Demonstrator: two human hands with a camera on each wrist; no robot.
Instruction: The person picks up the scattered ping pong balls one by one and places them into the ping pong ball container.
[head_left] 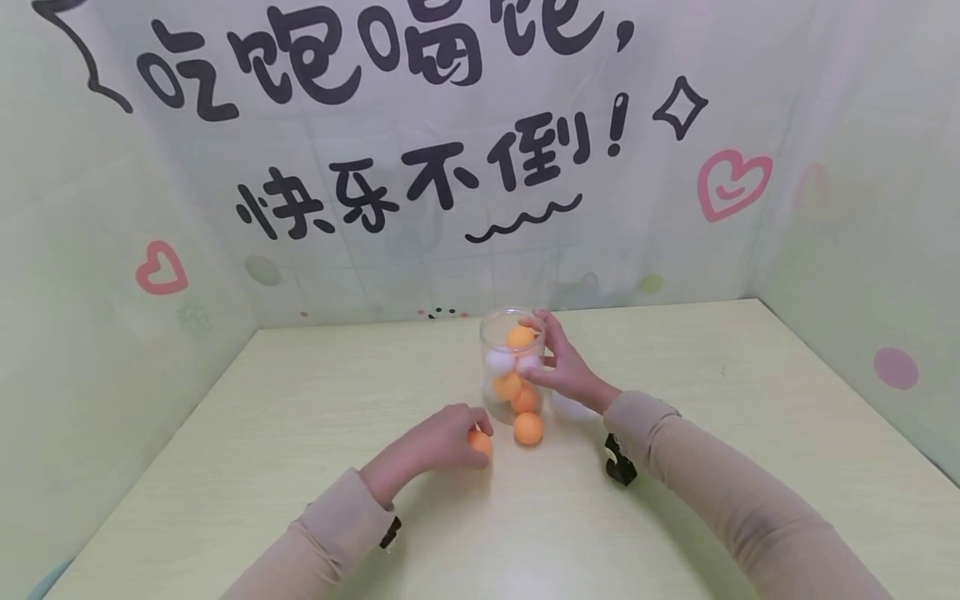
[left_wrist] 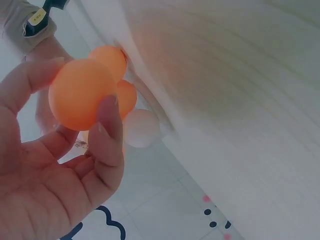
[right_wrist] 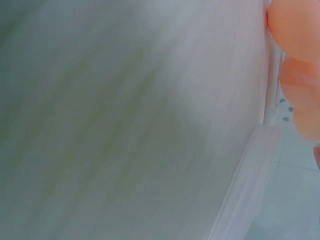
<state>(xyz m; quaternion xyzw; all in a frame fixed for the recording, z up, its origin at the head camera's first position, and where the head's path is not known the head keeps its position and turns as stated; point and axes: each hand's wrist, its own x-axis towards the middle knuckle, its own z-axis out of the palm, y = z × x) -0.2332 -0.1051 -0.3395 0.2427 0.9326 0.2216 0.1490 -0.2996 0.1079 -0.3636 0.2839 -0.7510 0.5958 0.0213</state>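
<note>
A clear cylindrical jar (head_left: 512, 348) stands upright on the table with several orange and white balls inside, plain and ping-pong-sized. My right hand (head_left: 566, 367) grips the jar from its right side, thumb across the front and fingers by the rim. One orange ball (head_left: 520, 337) lies high in the jar, near those fingers. In my left hand (head_left: 447, 439), thumb and fingertips pinch another orange ball (left_wrist: 82, 94), close over the table left of the jar's front. A loose orange ball (head_left: 528, 428) rests on the table just before the jar.
The pale wood-grain table (head_left: 315, 400) is bounded at the back and sides by a printed curtain (head_left: 360, 275). A pale, flat round thing (head_left: 573, 406) lies right of the jar, partly behind the right wrist. Black wrist mounts (head_left: 619, 460) hang below the sleeves.
</note>
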